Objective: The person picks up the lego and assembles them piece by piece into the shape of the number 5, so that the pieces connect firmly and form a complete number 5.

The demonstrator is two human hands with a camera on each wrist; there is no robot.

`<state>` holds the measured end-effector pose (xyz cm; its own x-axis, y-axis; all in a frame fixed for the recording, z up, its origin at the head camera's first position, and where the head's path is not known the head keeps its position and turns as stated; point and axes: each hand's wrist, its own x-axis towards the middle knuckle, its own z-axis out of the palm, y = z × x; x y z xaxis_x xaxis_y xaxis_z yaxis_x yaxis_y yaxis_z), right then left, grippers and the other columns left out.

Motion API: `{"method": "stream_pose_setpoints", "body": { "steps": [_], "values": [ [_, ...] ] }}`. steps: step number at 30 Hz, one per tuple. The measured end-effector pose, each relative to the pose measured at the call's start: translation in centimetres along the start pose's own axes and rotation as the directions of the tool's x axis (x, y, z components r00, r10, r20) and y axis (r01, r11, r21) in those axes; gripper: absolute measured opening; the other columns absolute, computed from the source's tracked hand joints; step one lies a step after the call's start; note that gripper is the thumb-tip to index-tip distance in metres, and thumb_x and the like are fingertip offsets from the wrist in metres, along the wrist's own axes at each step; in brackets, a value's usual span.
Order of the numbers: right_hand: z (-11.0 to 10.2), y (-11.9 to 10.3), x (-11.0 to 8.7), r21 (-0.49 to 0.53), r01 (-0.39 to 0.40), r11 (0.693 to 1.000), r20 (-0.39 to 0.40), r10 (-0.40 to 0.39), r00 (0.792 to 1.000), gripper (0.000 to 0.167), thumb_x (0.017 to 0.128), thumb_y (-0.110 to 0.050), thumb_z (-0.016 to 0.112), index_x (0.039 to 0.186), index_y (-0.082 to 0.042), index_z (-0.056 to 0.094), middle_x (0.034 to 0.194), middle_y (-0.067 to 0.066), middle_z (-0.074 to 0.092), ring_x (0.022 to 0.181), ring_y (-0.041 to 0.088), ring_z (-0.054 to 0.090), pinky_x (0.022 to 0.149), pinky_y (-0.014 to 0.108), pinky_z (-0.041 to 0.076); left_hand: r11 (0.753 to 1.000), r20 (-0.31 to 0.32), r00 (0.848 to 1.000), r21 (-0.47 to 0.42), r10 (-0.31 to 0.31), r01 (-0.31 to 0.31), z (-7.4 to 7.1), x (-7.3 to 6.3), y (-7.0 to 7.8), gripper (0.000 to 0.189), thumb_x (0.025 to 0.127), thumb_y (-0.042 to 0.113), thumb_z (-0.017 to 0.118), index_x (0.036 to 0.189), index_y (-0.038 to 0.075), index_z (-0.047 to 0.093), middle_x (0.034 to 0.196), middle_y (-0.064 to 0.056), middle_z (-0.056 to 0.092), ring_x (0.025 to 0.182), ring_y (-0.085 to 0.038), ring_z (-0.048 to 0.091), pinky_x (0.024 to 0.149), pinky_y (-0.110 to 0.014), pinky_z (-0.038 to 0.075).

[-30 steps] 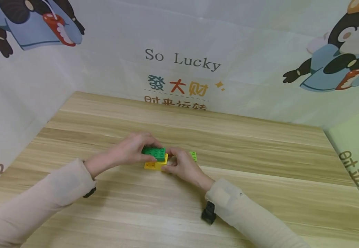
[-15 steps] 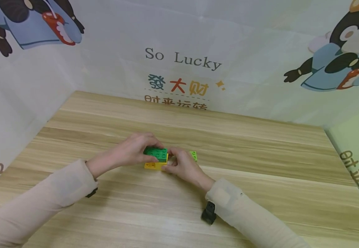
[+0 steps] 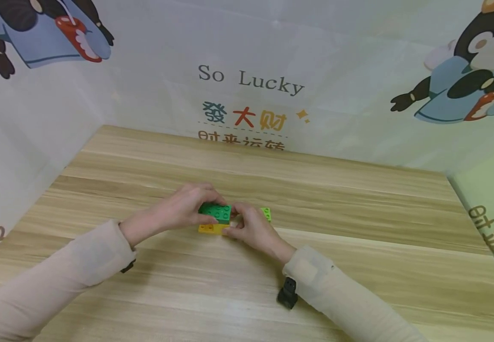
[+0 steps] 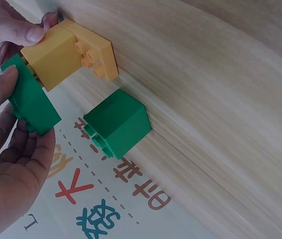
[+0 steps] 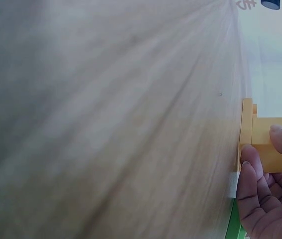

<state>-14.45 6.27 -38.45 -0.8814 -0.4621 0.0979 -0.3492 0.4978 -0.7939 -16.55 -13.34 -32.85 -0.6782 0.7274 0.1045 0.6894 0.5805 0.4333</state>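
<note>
My left hand pinches a dark green toy building brick between thumb and fingers. The brick lies over a yellow block, right at its studded top; a narrow gap shows on one side in the left wrist view. Under that block is a flat yellow plate with bare studs at its left end, low at the tabletop. My right hand grips the yellow block, thumb on its near side. A second dark green brick stands on the table beyond them, hidden behind my left hand in the head view.
A light green piece lies just past my right hand, partly covered by it. In the right wrist view a green edge runs below the yellow plate. A printed cloth hangs along the table's back and sides.
My left hand has shifted the green brick slightly to the right and down, covering the yellow block's studs in the head view. The right hand has stayed put.
</note>
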Motion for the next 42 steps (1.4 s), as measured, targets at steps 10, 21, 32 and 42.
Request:
{"method": "stream_pose_setpoints", "body": {
  "steps": [10,21,32,42],
  "values": [
    [-0.02,-0.08,0.06,0.005,-0.006,1.000,0.011,0.005,1.000,0.026,0.080,-0.007,0.074,0.102,0.000,0.062,0.096,0.011,0.065,0.062,0.006,0.052,0.054,0.017,0.046,1.000,-0.012,1.000,0.006,0.013,-0.013,0.02,-0.14,0.16,0.033,0.076,0.012,0.078,0.106,0.003,0.068,0.104,-0.009,0.066,0.089,-0.017,0.061,0.075,-0.030,0.054],
    [-0.03,-0.08,0.05,0.002,-0.010,1.000,0.008,0.010,1.000,0.027,0.079,-0.007,0.074,0.102,0.000,0.062,0.096,0.011,0.065,0.062,0.007,0.051,0.053,0.017,0.045,1.000,0.005,1.000,0.020,0.011,-0.011,-0.18,0.04,0.36,0.033,0.076,0.012,0.078,0.106,0.004,0.069,0.102,-0.007,0.066,0.086,-0.016,0.059,0.073,-0.029,0.053],
    [0.01,-0.17,0.10,-0.002,-0.019,1.000,0.010,0.019,1.000,0.030,0.079,-0.007,0.075,0.105,0.001,0.063,0.097,0.012,0.066,0.063,0.007,0.052,0.054,0.017,0.046,0.999,0.027,0.999,0.034,0.017,-0.018,-0.29,0.22,0.35,0.034,0.075,0.012,0.078,0.107,0.004,0.069,0.100,-0.008,0.065,0.085,-0.016,0.059,0.073,-0.029,0.052],
    [0.05,0.04,0.20,0.002,-0.009,1.000,0.015,0.009,1.000,0.031,0.079,-0.009,0.075,0.106,0.001,0.062,0.097,0.011,0.066,0.063,0.007,0.052,0.054,0.017,0.046,1.000,0.028,1.000,0.025,0.010,-0.011,-0.15,0.18,0.07,0.034,0.076,0.013,0.078,0.107,0.004,0.068,0.101,-0.007,0.066,0.085,-0.014,0.059,0.072,-0.027,0.052]
  ]
}}
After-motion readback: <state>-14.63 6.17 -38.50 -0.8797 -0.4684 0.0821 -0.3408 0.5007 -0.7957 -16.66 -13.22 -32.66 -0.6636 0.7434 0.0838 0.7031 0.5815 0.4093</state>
